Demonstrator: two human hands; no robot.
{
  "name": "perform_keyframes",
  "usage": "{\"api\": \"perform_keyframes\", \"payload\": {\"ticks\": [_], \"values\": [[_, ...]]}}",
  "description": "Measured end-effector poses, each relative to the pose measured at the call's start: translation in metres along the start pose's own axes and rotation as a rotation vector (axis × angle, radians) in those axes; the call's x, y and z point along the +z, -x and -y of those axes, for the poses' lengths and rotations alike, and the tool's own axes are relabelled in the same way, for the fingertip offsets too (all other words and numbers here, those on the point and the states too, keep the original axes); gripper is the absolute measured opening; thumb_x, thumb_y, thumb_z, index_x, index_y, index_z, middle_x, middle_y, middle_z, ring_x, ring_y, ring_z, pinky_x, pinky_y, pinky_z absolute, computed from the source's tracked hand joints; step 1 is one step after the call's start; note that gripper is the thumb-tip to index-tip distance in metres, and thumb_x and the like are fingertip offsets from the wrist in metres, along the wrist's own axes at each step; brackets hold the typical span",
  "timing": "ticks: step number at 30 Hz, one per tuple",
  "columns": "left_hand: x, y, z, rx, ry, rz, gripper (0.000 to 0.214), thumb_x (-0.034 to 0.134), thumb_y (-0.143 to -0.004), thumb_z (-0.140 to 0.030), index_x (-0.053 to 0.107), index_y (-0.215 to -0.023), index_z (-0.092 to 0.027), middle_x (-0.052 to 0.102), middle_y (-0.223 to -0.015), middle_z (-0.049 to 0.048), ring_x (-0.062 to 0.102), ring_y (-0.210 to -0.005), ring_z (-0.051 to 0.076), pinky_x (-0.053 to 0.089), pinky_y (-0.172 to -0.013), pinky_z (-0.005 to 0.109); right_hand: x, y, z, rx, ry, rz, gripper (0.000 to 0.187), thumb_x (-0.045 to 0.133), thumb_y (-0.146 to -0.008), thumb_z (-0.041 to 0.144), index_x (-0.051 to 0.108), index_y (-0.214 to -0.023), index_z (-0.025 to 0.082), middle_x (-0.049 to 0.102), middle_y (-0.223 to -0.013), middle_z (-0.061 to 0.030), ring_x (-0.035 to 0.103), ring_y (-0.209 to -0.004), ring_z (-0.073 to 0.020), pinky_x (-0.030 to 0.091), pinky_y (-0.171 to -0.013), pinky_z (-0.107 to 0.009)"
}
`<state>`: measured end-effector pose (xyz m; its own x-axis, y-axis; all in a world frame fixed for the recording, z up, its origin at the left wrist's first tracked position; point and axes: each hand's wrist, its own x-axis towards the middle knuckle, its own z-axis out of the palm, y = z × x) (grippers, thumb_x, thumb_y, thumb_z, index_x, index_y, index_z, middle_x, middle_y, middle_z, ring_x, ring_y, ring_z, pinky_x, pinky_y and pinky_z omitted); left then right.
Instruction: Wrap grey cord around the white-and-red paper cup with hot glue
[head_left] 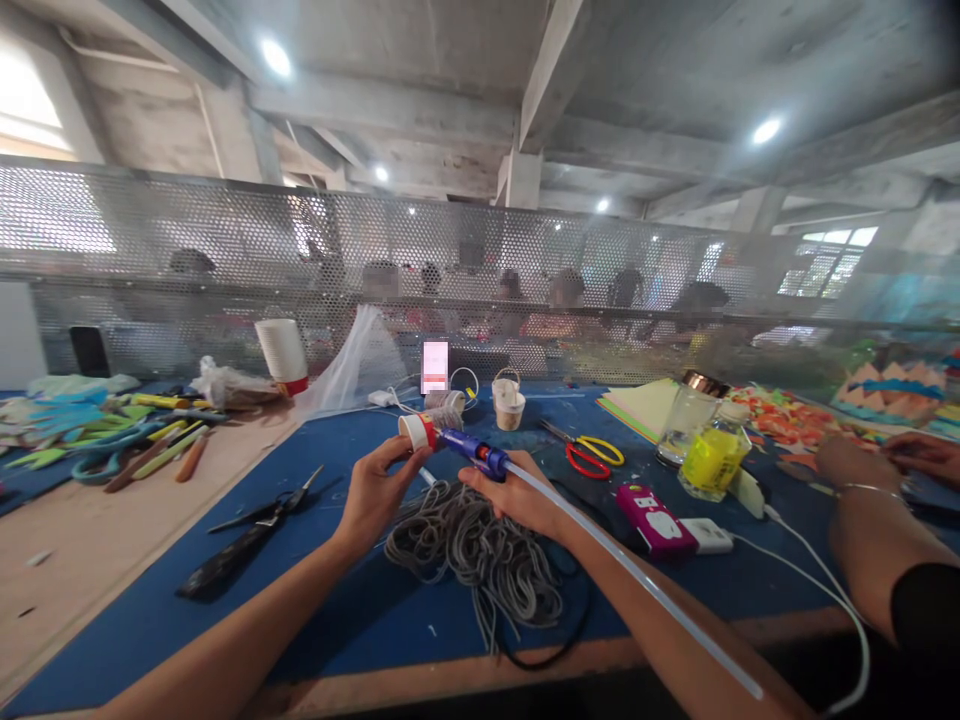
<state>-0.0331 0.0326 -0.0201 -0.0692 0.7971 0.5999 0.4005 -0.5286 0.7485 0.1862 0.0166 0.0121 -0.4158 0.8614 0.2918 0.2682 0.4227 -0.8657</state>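
Note:
My right hand (517, 497) is closed round a blue glue gun (474, 452) with a long translucent glue stick (622, 570) trailing back over my forearm. The gun's tip meets a small white cup with a red rim (416, 431), pinched in my left hand (375, 490). Both hands hover above a heap of grey cord (480, 555) on the blue mat (315, 600).
Black scissors (259, 520) lie to the left, and red and yellow scissors (592, 455) to the right. A pink device (654, 520) with a white charger, a yellow liquid bottle (712, 455) and a glass stand nearby. A co-worker's arm (862, 510) rests at right. A mesh screen (525, 270) backs the table.

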Motion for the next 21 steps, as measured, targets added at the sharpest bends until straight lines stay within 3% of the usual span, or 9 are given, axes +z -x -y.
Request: {"api": "perform_keyframes", "payload": {"ticks": [21], "values": [[-0.0002,0.0007,-0.003,0.065,-0.08,0.002,0.026,0.062,-0.086,-0.039,0.074,-0.096,-0.019,0.072,-0.094,0.0039,0.062,-0.084,0.019,0.044,-0.078,0.027,-0.0007,-0.0013,-0.0045,0.002,0.008,-0.005,0.044,0.06,-0.082,0.055,0.047,-0.062,0.019,0.043,-0.048,0.006,0.046,-0.041,-0.0084,0.038,-0.045,-0.021]]}}
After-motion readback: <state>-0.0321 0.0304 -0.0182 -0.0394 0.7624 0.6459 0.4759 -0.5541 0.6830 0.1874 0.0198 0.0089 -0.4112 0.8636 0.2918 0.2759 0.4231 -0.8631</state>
